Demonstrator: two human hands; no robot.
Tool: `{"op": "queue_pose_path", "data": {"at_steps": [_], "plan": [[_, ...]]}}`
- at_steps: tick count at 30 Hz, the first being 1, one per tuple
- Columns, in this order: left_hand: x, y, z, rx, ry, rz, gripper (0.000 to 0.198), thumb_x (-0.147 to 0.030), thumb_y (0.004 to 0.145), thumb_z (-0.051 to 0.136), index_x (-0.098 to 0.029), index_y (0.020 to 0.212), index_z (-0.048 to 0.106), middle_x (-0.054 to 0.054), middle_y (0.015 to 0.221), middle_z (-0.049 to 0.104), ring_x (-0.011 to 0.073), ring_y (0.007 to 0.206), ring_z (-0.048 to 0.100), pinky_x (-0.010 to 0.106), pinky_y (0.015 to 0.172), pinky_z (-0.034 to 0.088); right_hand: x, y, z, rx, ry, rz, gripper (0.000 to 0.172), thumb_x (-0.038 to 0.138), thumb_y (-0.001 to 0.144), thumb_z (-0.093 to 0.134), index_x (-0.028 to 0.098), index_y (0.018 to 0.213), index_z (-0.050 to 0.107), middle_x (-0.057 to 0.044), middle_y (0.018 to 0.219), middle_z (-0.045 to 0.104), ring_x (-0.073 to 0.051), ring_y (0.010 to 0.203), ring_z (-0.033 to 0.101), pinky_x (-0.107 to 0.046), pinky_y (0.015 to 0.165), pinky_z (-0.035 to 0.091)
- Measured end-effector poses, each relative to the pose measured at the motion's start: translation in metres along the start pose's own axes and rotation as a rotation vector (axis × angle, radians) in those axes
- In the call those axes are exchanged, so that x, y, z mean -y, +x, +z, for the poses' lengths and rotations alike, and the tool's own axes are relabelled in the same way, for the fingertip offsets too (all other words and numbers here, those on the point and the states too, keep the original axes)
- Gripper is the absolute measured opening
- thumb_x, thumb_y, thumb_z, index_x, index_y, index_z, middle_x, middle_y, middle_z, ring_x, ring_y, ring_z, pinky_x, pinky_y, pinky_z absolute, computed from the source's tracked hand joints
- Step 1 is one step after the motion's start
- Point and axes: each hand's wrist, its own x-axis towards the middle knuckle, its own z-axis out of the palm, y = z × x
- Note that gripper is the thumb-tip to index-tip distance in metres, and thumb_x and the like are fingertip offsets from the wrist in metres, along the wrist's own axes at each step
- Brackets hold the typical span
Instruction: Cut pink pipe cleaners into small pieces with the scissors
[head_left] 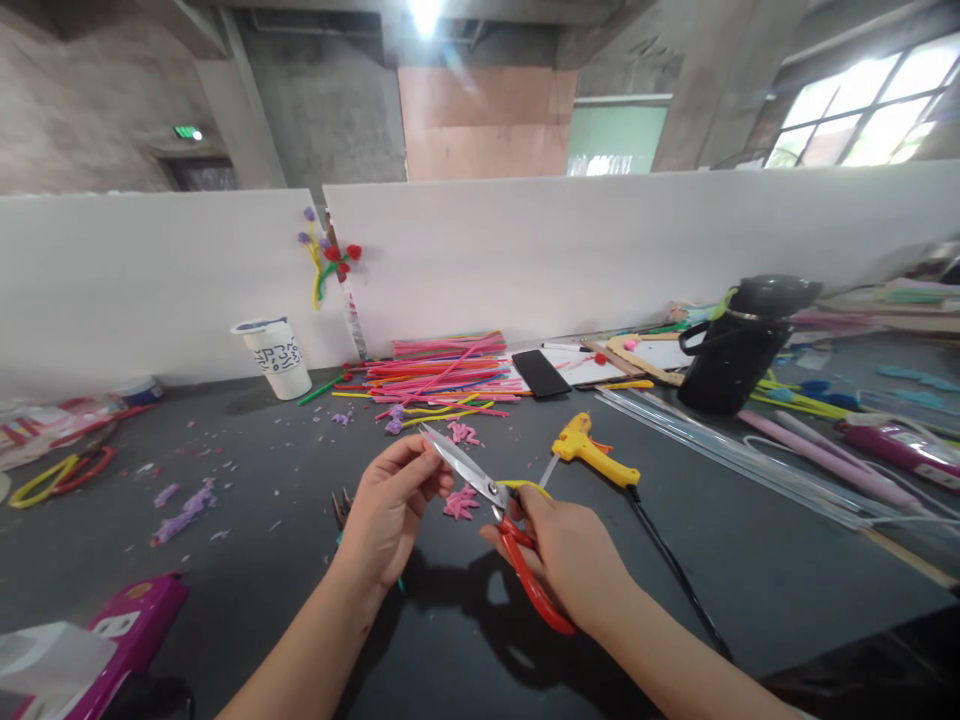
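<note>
My right hand [571, 550] is closed round the red and yellow handles of a pair of scissors [480, 482], whose open steel blades point up and left. My left hand [390, 500] pinches something small at the blade tips; I cannot make out what it is. A small pink pipe-cleaner piece [459, 502] lies on the dark table [300, 560] between the two hands, and another pink piece [463, 432] lies just beyond the blades.
A pile of coloured pipe cleaners [442, 380], a black phone [541, 372] and a white cup [274, 356] sit further back. A yellow glue gun [592, 450] with black cord lies right of the hands. A black jug [739, 345] stands far right; purple scraps [184, 508] lie left.
</note>
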Motion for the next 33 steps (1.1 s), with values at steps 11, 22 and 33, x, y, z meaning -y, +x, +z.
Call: {"op": "queue_pose_path", "data": {"at_steps": [11, 22, 33], "plan": [[-0.002, 0.001, 0.000, -0.011, 0.028, -0.025, 0.004, -0.018, 0.068, 0.061, -0.014, 0.070, 0.060, -0.001, 0.062, 0.058, 0.0059, 0.053, 0.052, 0.016, 0.052, 0.041, 0.002, 0.001, -0.006, 0.039, 0.056, 0.108, 0.028, 0.046, 0.078, 0.040, 0.020, 0.068, 0.049, -0.002, 0.056, 0.059, -0.016, 0.050, 0.055, -0.023, 0.046, 0.027], [0.008, -0.006, 0.007, 0.272, 0.066, -0.352, 0.014, -0.023, 0.073, 0.055, -0.011, 0.066, 0.057, 0.002, 0.061, 0.055, 0.0060, 0.048, 0.049, 0.017, 0.049, 0.037, 0.001, 0.011, -0.011, 0.101, 1.022, 0.360, 0.021, 0.041, 0.071, 0.049, 0.020, 0.069, 0.046, 0.009, 0.043, 0.038, -0.008, 0.035, 0.039, -0.022, 0.041, 0.035], [0.017, -0.011, 0.008, 0.378, 0.143, -0.556, 0.013, -0.021, 0.070, 0.057, -0.010, 0.063, 0.059, 0.002, 0.055, 0.054, 0.0057, 0.043, 0.047, 0.017, 0.045, 0.035, 0.003, 0.013, -0.004, 0.245, 1.515, 0.285, 0.019, 0.035, 0.073, 0.051, 0.018, 0.066, 0.046, 0.010, 0.040, 0.038, -0.004, 0.031, 0.034, -0.018, 0.036, 0.033]]}}
